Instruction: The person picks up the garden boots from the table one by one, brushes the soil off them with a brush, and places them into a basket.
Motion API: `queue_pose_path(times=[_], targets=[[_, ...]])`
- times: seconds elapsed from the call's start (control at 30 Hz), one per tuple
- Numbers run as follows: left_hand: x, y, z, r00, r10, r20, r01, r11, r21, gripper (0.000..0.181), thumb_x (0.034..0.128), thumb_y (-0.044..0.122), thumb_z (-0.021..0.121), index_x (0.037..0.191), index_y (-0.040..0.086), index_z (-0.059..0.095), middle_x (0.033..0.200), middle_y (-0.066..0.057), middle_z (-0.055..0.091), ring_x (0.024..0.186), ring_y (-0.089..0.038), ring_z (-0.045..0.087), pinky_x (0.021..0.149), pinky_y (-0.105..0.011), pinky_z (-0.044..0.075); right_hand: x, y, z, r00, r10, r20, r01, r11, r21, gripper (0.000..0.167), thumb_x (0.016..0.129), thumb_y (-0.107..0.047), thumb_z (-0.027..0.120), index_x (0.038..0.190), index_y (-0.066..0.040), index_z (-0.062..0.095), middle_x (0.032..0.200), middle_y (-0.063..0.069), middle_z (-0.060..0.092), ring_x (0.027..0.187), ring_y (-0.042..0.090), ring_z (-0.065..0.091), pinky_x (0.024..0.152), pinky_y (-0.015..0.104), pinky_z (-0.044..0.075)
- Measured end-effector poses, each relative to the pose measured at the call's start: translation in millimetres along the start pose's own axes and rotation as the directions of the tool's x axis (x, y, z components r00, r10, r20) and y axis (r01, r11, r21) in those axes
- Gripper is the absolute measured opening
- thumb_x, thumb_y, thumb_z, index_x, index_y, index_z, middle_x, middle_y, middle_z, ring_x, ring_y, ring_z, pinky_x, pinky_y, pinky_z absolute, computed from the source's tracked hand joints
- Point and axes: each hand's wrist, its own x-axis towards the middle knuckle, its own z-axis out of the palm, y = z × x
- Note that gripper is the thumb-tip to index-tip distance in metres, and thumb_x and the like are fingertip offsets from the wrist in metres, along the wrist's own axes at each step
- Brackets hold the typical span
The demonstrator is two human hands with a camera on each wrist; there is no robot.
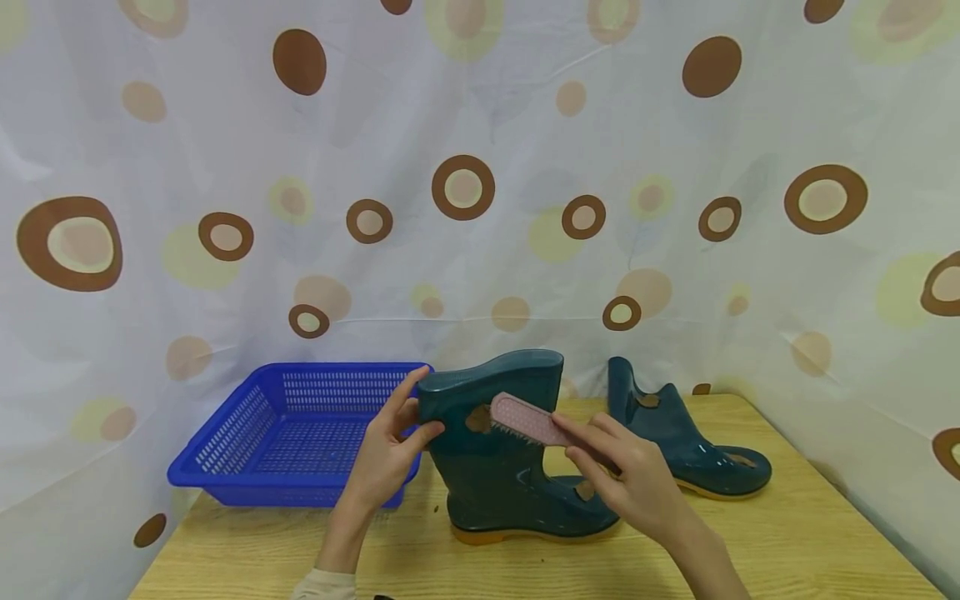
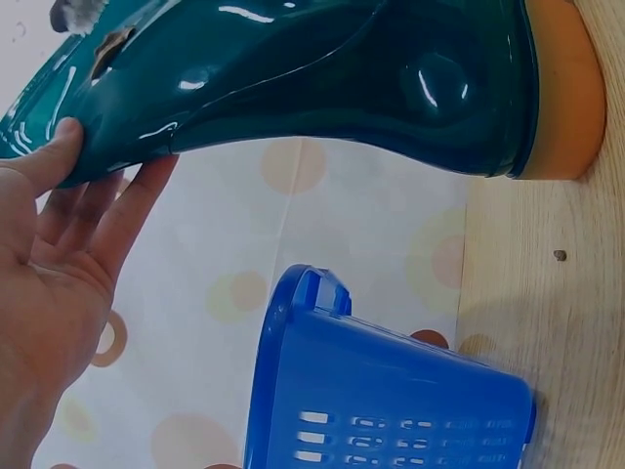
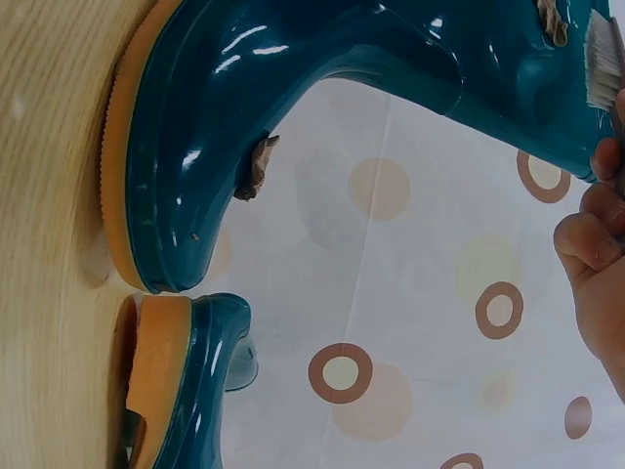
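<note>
A dark green rubber boot (image 1: 487, 483) with an orange sole stands upright on the table. Brown patches of dirt (image 1: 478, 418) cling to its shaft and its toe. At the boot's top rear edge, my left hand (image 1: 386, 454) grips the shaft, thumb on the near side and fingers behind. My right hand (image 1: 630, 467) holds a pink scrubbing brush (image 1: 525, 419) by its handle. The brush's bristles lie against the shaft beside the upper dirt patch. In the right wrist view, the pale bristles (image 3: 604, 63) show at the right edge near that patch.
A blue plastic basket (image 1: 225, 481) stands at the left of the wooden table (image 1: 810, 533). Behind and to the right is a second green boot (image 1: 675, 433), with brown patches too. A small dark crumb (image 2: 560, 255) lies on the table. A dotted curtain (image 1: 510, 125) hangs behind.
</note>
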Motion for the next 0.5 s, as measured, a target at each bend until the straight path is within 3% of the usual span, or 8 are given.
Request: queue_pose_path(times=[0.23,0.5], targets=[[-0.2,0.1,-0.7,1.0,-0.004,-0.004,0.004,1.0,0.011,0.066,0.0956,0.011,0.065,0.154,0.025,0.036,0.116,-0.015,0.068,0.106,-0.016,0.068,0.086,-0.032,0.06,11.7,-2.2,0.7,0.998,-0.045,-0.04,0.043,0.997,-0.061,0.051,0.085,-0.001,0.074,0.133,-0.014,0.065,0.093,-0.006,0.06,0.063,-0.005,0.043,0.053,0.007,0.034],[-0.6,0.6,-1.1,1.0,-0.004,-0.001,0.004,1.0,-0.007,0.066,0.0954,0.01,0.065,0.153,0.026,0.037,0.116,-0.016,0.068,0.105,-0.012,0.068,0.084,-0.031,0.06,12.1,-3.3,5.5,1.0,-0.03,-0.003,0.03,0.998,-0.063,0.05,0.086,-0.003,0.073,0.133,-0.016,0.065,0.087,-0.011,0.051,0.062,-0.006,0.037,0.052,0.006,0.029]])
